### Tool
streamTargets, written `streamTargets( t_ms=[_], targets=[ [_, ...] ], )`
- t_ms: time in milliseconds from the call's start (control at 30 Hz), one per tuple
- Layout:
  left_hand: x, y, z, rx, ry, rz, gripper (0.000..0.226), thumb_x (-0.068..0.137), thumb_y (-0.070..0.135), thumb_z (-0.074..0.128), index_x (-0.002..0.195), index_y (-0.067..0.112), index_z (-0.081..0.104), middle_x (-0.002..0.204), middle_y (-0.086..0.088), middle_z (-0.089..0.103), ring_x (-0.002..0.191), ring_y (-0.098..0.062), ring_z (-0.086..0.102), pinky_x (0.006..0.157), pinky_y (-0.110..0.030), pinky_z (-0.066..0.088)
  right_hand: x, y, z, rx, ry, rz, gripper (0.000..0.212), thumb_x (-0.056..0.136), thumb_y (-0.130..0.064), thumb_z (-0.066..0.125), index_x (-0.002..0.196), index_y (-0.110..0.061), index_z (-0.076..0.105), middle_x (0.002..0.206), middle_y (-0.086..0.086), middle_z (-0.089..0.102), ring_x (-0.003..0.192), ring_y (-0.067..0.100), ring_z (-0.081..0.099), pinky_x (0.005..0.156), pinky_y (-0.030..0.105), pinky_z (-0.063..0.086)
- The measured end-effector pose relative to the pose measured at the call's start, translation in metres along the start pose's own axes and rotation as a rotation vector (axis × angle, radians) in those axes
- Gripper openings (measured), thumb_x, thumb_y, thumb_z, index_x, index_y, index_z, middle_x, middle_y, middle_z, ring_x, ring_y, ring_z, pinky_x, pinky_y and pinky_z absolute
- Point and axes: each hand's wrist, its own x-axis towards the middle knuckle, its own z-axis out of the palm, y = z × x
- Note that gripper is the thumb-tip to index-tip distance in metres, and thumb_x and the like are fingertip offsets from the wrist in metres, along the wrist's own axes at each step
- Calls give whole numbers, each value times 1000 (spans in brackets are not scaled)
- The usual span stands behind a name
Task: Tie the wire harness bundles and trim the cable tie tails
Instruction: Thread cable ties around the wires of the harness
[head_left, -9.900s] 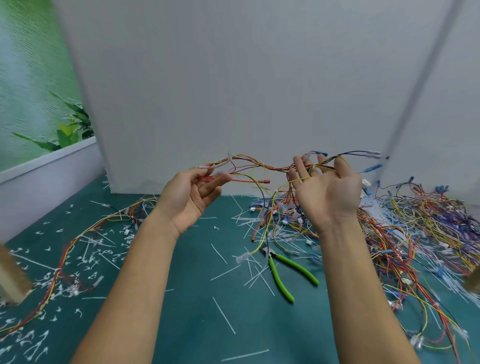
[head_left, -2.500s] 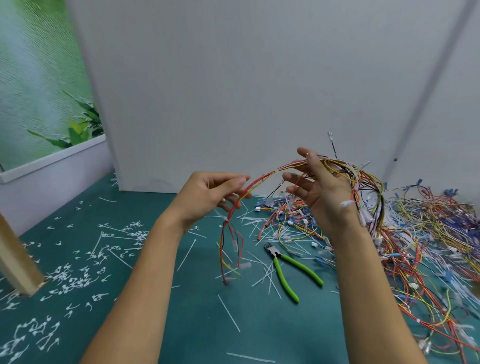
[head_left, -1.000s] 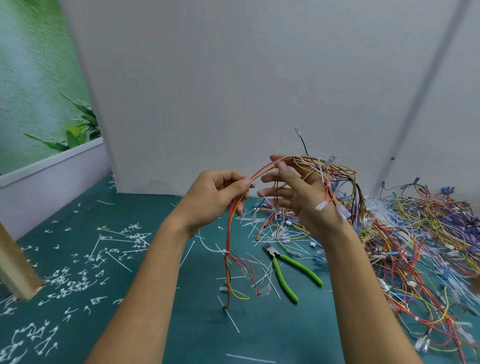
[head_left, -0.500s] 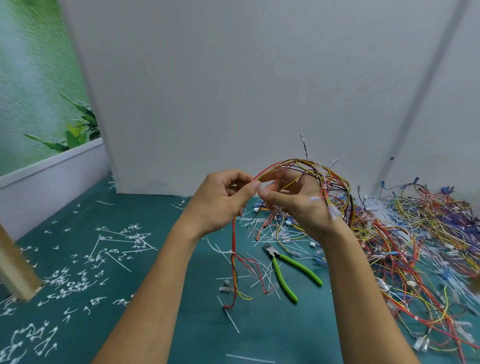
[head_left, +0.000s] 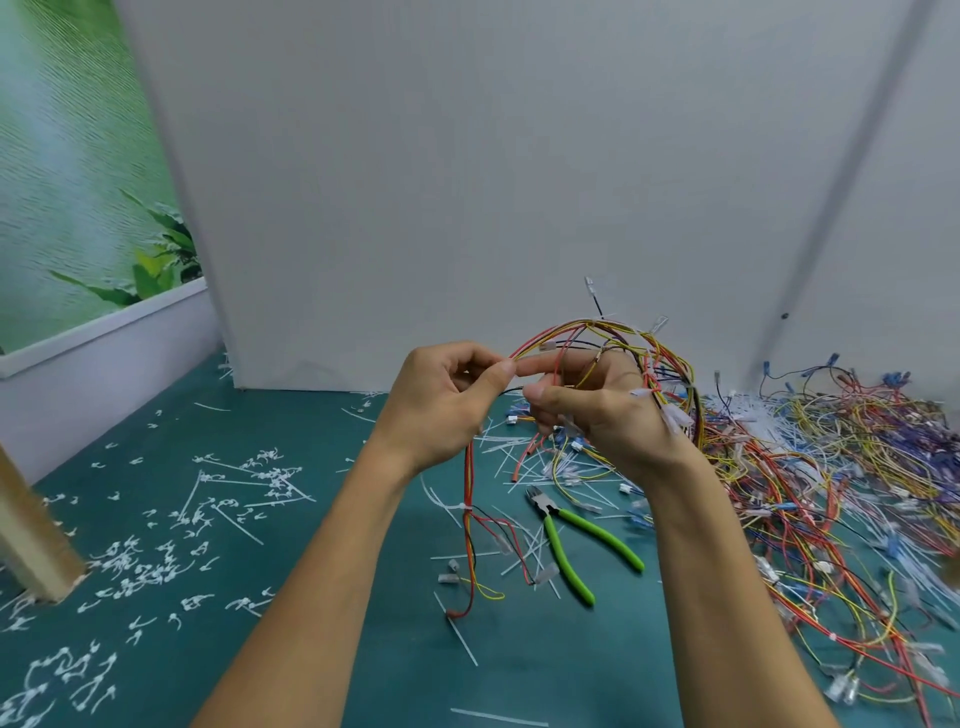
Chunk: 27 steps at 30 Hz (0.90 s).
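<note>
Both hands are up in front of the person, close together above the green counter (head_left: 317, 421). The left hand (head_left: 441, 405) has its fingers curled, thumb and forefinger pinching the wire harness (head_left: 613, 328) where the red, yellow and black strands come together. The right hand (head_left: 605, 418) is closed on the same harness just beside it, thumb pressed in towards the curled fingers and forefinger reaching to meet the left thumb. From that pinch the wires arch up and over the back of the right hand and fall away on its far side, clear connectors dangling near the wrist.

Below the left hand a stretch of the harness hangs straight down, its ends reaching the counter. A white cable tie (head_left: 467, 506) cinches it there, its tail sticking out up and to the left, and under the tie the strands splay out.

Green-handled cutters (head_left: 576, 540) lie on the counter just right of those splayed ends, jaws pointing away from the person. A large tangle of loose wires (head_left: 841, 447) covers the right side of the counter. White trimmed tails (head_left: 130, 566) are scattered on the left, near a wooden post (head_left: 26, 530). A white panel (head_left: 467, 182) stands behind it all.
</note>
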Motion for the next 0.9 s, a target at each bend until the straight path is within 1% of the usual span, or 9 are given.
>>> streamTargets(
  t_ms=[167,300,400,467,533,667,767,833,900],
  targets=[
    [1,-2,0,-74,0,-8,14,97,18,67,87,10,75,49,5,55,43,-15,51,50,-28,47,-2,-3,-3,-33,-27,-17,22,84,-5,71,105,-7,78,63,6,60,57,20,54,60,32,50],
    [1,-2,-2,-153,-35,-21,28,102,18,60,83,2,72,58,-6,55,46,-18,50,54,-34,50,-1,-2,-1,-32,17,31,13,92,9,66,101,3,72,61,10,56,56,21,49,55,30,46],
    [2,0,-4,-274,-82,-79,36,106,22,49,90,0,72,69,-7,59,49,-19,51,54,-34,51,0,-1,2,-57,39,102,4,96,5,64,96,8,66,58,10,54,50,18,46,50,27,40],
    [3,0,-5,-290,-99,-88,35,107,23,48,94,3,74,71,-6,60,51,-19,52,53,-33,51,0,-1,4,-50,29,137,11,100,1,60,90,1,66,55,5,46,46,14,40,48,26,33],
    [3,-1,-6,-259,-98,-62,29,105,23,54,92,7,75,68,-4,59,50,-18,52,54,-34,50,1,-2,5,-25,13,152,17,102,-3,58,86,-4,65,59,3,40,47,12,34,48,25,27],
    [3,-2,-6,-183,-85,-14,19,98,27,67,87,16,76,58,-4,55,48,-20,51,55,-36,51,0,-1,10,-16,-24,99,25,100,-22,67,75,-16,64,61,2,36,46,11,30,44,21,26],
    [3,-2,-5,-173,-107,-16,19,100,27,63,89,19,76,55,0,54,48,-19,52,56,-32,51,1,-1,13,18,-67,93,30,96,-28,68,68,-22,59,59,-1,37,44,10,27,43,19,25],
    [2,-2,-2,-167,-137,-24,22,103,23,57,88,22,73,53,2,54,48,-18,52,56,-28,50,1,-2,13,65,-108,95,31,96,-26,63,66,-24,56,58,-3,35,45,10,24,44,20,20],
    [0,0,2,-182,-171,-31,25,106,20,52,88,23,69,53,-3,51,48,-20,50,55,-30,49,0,-2,12,104,-145,87,31,97,-22,59,67,-23,55,59,-5,33,47,9,22,46,24,16]
  ],
)
